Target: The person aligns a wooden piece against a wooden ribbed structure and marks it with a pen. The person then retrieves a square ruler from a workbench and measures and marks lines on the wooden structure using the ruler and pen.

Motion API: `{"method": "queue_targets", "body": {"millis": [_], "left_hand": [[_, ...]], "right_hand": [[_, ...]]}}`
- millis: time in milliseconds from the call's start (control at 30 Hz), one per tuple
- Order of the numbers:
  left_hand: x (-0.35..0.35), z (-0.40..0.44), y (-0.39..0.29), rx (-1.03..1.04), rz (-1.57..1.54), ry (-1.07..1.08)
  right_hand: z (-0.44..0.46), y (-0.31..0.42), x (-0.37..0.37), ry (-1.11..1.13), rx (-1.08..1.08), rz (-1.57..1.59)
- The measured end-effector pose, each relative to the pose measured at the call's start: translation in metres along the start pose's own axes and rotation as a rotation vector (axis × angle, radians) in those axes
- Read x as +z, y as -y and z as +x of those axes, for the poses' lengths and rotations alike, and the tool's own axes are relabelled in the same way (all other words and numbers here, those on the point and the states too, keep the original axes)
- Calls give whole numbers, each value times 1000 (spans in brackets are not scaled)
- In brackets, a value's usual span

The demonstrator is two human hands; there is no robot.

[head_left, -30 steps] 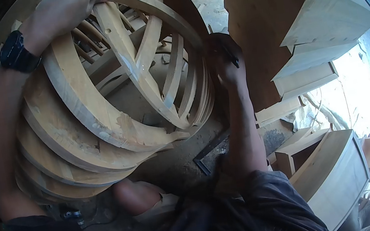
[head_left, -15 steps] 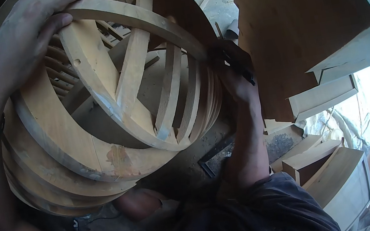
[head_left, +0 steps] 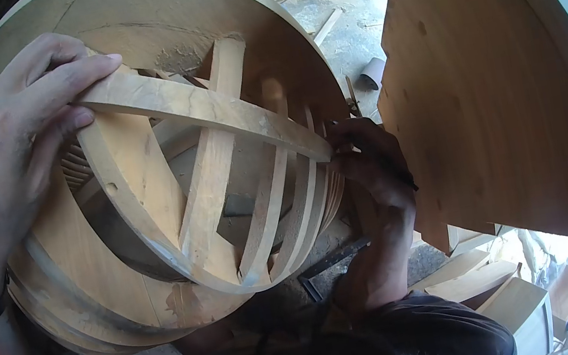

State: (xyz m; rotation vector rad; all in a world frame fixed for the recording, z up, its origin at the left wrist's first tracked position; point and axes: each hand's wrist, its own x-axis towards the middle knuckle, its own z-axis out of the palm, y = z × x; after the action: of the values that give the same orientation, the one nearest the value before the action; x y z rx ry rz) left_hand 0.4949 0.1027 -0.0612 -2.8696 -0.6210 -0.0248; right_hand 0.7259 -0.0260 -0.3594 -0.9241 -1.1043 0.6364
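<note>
A curved wooden strip [head_left: 204, 112] lies across the top of a round wooden frame [head_left: 131, 280] built from stacked rings and slanted slats. My left hand [head_left: 26, 139] is closed around the strip's left end, fingers over its top and thumb below. At the opposite end, my right hand [head_left: 376, 161] has its fingers bent beside the strip, touching or almost touching it. A slim dark pen-like tool [head_left: 404, 175] sticks out of the right hand; its tip is hidden in shadow. Below the strip, a slat [head_left: 207, 183] slopes down inside the frame.
Behind the frame rises a large curved wooden wall [head_left: 140, 9]. A big curved wooden panel [head_left: 502, 78] stands close on the right. Box-like wooden pieces [head_left: 516, 311] are at lower right. A small cup-like object [head_left: 374, 73] and wood scraps lie on the dusty floor.
The view has shifted, so the frame, strip and both hands appear lower. More floor shows at the top. Both hands stay at the strip's two ends.
</note>
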Motion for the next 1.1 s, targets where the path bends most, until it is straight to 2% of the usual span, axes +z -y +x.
{"method": "queue_targets", "body": {"millis": [33, 133, 267, 367, 467, 533, 833, 1100], "left_hand": [[-3, 0, -1, -20, -19, 5], [-7, -1, 5, 14, 48, 11], [-9, -1, 10, 36, 33, -16], [-9, -1, 14, 79, 26, -19], [-8, -2, 14, 34, -7, -20], [-8, -3, 12, 28, 8, -31], [-3, -6, 14, 65, 78, -48], [2, -6, 15, 64, 139, -79]], "right_hand": [[3, -2, -2, 26, -77, 5], [12, 11, -3, 12, 437, 236], [12, -21, -12, 125, 415, 256], [9, -23, -8, 101, 445, 314], [7, -25, -6, 132, 228, 237], [10, -23, -5, 86, 368, 241], [1, -10, 3, -8, 405, 139], [-7, -9, 8, -78, 336, 13]]}}
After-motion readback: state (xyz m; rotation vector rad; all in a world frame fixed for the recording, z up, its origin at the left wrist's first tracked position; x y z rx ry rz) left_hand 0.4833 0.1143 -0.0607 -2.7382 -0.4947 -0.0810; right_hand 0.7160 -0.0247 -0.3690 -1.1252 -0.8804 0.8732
